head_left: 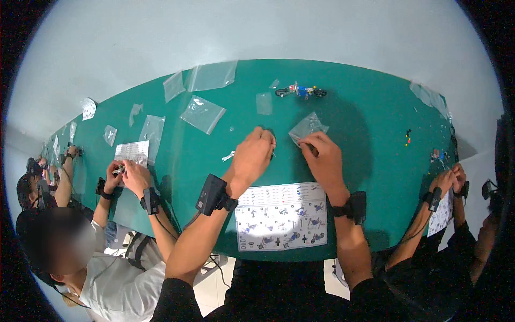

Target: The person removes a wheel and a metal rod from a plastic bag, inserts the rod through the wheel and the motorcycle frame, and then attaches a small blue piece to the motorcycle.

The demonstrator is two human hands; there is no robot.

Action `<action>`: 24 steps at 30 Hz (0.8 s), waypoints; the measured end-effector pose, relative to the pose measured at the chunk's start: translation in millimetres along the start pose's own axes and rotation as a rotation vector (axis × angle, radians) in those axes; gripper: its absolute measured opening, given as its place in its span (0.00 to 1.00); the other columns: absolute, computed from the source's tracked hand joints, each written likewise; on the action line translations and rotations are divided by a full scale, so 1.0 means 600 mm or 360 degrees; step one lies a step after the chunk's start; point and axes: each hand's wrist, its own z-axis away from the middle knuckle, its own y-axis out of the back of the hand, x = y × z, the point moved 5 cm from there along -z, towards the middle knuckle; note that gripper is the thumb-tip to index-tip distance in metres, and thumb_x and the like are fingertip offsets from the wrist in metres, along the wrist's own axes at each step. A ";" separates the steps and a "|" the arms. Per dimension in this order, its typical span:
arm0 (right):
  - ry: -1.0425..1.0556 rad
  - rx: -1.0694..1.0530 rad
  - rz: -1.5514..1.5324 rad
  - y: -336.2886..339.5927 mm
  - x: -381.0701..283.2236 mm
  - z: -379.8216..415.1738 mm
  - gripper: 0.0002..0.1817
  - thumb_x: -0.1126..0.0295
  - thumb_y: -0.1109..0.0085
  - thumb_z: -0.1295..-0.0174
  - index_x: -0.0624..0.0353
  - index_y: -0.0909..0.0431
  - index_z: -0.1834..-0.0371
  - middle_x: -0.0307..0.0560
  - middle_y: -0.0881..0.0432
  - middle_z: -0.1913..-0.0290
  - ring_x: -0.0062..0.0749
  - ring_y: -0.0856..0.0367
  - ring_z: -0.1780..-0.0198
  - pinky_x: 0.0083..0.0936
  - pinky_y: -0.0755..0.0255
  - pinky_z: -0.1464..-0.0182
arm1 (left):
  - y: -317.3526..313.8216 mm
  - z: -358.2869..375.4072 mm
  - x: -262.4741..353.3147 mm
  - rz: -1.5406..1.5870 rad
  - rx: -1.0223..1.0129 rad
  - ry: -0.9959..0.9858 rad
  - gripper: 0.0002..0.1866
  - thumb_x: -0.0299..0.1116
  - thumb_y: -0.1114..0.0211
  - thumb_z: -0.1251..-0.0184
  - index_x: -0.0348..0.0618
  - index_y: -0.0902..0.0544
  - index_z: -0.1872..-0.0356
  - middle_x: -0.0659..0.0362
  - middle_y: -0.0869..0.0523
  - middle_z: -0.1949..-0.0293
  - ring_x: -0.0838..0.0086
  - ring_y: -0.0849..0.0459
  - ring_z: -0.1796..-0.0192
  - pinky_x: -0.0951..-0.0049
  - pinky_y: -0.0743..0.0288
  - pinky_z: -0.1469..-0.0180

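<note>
My left hand (252, 154) is closed low over the green table, its fingers curled together. Something dark shows at its fingertips, too covered to name. A small light-grey piece (229, 156) lies just left of that hand. My right hand (323, 158) pinches the lower edge of a clear plastic bag (308, 129), which rests on the table. Whether anything is in the bag cannot be made out. Between my forearms lies a printed instruction sheet (281, 217) with pictures of a toy motorcycle. Farther back stands a toy motorcycle (301, 91) with blue parts and black wheels.
Several clear bags, one a zip bag (203, 114), lie at the back left. Small red and yellow pieces (407, 138) are at the right. A co-worker's hands (127, 176) handle a small part at left; another person's hands (449, 180) work at right.
</note>
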 end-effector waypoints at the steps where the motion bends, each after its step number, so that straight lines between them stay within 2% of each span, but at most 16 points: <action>1: 0.0011 0.0006 -0.0004 0.000 0.001 -0.002 0.05 0.72 0.28 0.30 0.58 0.09 0.54 0.48 0.10 0.54 0.47 0.08 0.59 0.37 0.15 0.57 | 0.002 -0.001 0.000 0.0043 0.0001 0.0026 0.04 0.29 0.33 0.23 0.41 0.16 0.54 0.46 0.16 0.53 0.42 0.13 0.51 0.45 0.19 0.48; 5: 0.0008 -0.0006 0.0033 0.002 0.001 0.001 0.05 0.72 0.28 0.30 0.57 0.09 0.54 0.49 0.10 0.53 0.48 0.08 0.58 0.37 0.15 0.56 | 0.006 -0.011 -0.011 0.0172 -0.0071 0.0045 0.03 0.30 0.32 0.24 0.43 0.15 0.56 0.47 0.14 0.55 0.42 0.12 0.53 0.45 0.18 0.50; 7: 0.0058 0.0019 0.0059 -0.002 0.005 -0.001 0.05 0.71 0.28 0.29 0.57 0.09 0.54 0.49 0.10 0.52 0.49 0.08 0.57 0.37 0.15 0.55 | 0.005 -0.016 0.000 0.0028 -0.0039 0.0026 0.03 0.31 0.33 0.24 0.44 0.14 0.57 0.48 0.14 0.55 0.42 0.12 0.52 0.45 0.18 0.51; 10: -0.0063 -0.0048 -0.0004 -0.002 0.004 -0.001 0.05 0.70 0.29 0.29 0.56 0.09 0.54 0.48 0.10 0.51 0.49 0.08 0.58 0.37 0.15 0.55 | 0.011 -0.017 0.001 -0.0048 -0.0111 0.0023 0.03 0.31 0.34 0.23 0.45 0.14 0.57 0.48 0.13 0.54 0.42 0.11 0.51 0.45 0.18 0.50; 16: -0.0066 -0.0057 0.0061 0.000 0.005 -0.002 0.06 0.69 0.28 0.29 0.56 0.08 0.53 0.47 0.10 0.53 0.43 0.08 0.60 0.34 0.16 0.57 | 0.012 -0.019 -0.003 -0.0062 -0.0210 -0.0094 0.05 0.32 0.35 0.21 0.45 0.17 0.53 0.48 0.14 0.50 0.42 0.12 0.50 0.44 0.18 0.50; 19: -0.0001 0.0005 0.0050 0.003 0.001 -0.001 0.07 0.73 0.28 0.29 0.58 0.07 0.52 0.45 0.10 0.55 0.32 0.13 0.65 0.27 0.21 0.60 | 0.007 -0.019 -0.009 -0.0006 -0.0245 -0.0180 0.05 0.32 0.35 0.21 0.44 0.18 0.51 0.48 0.16 0.50 0.42 0.12 0.50 0.44 0.18 0.49; 22: -0.0102 -0.0037 0.0010 0.003 0.003 -0.001 0.07 0.73 0.28 0.29 0.58 0.07 0.51 0.45 0.10 0.56 0.31 0.13 0.65 0.27 0.21 0.60 | 0.005 -0.019 -0.013 0.0006 -0.0246 -0.0218 0.05 0.31 0.35 0.21 0.44 0.18 0.51 0.48 0.16 0.50 0.43 0.13 0.49 0.45 0.18 0.49; 24: -0.0077 -0.0033 0.0000 0.004 0.001 -0.002 0.06 0.72 0.28 0.29 0.57 0.08 0.53 0.46 0.11 0.55 0.38 0.11 0.64 0.31 0.19 0.60 | 0.006 -0.017 -0.012 0.0019 -0.0236 -0.0202 0.04 0.30 0.34 0.22 0.44 0.18 0.52 0.48 0.16 0.51 0.44 0.13 0.49 0.46 0.19 0.49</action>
